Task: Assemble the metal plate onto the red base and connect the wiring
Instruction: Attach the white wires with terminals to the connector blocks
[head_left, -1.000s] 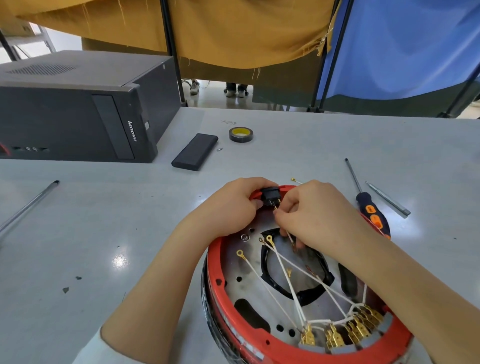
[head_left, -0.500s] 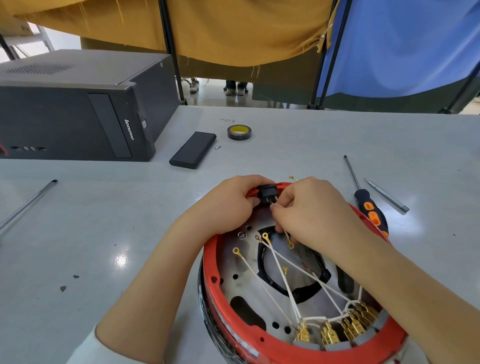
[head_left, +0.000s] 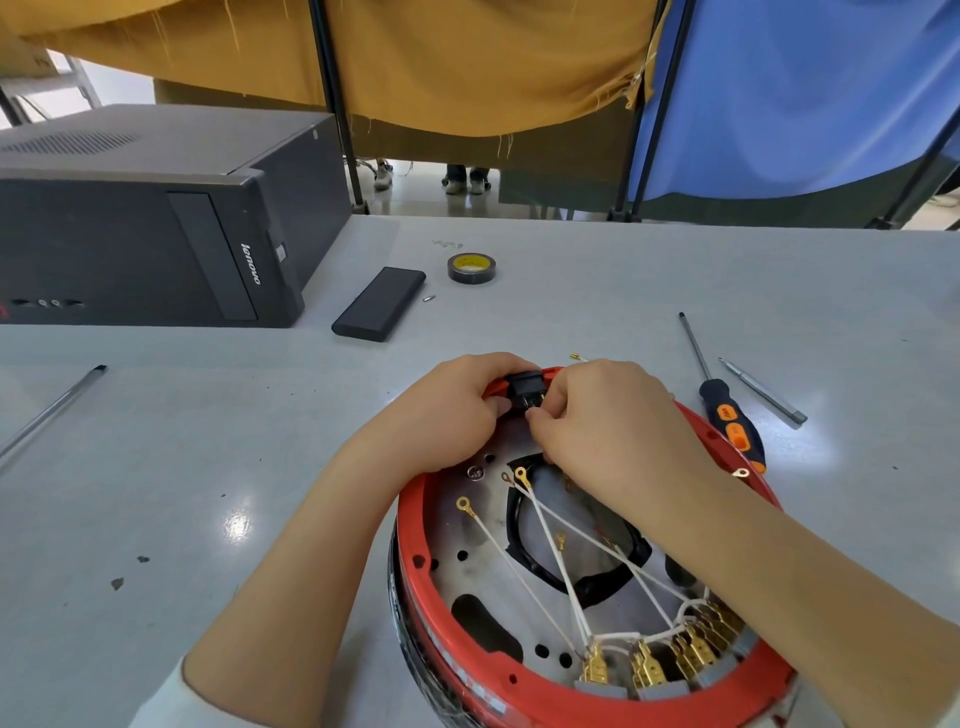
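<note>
At the far rim of the round red plastic base (head_left: 415, 561), the left hand (head_left: 447, 421) curls over the edge, its grip clamped on the rim beside the small black rocker switch (head_left: 525, 387). The right hand (head_left: 602, 431) pinches a thin white wire at the switch terminals, fingertips (head_left: 535, 415) together, wrist arched over the perforated round metal plate (head_left: 467, 577) seated inside the base. White wires with gold ring terminals (head_left: 519, 474) lie across the plate. Versus 0.5 s ago, the right fingertips sit closer to the switch. An orange-black screwdriver (head_left: 727, 415) lies on the grey surface (head_left: 208, 467) just right of the base.
</note>
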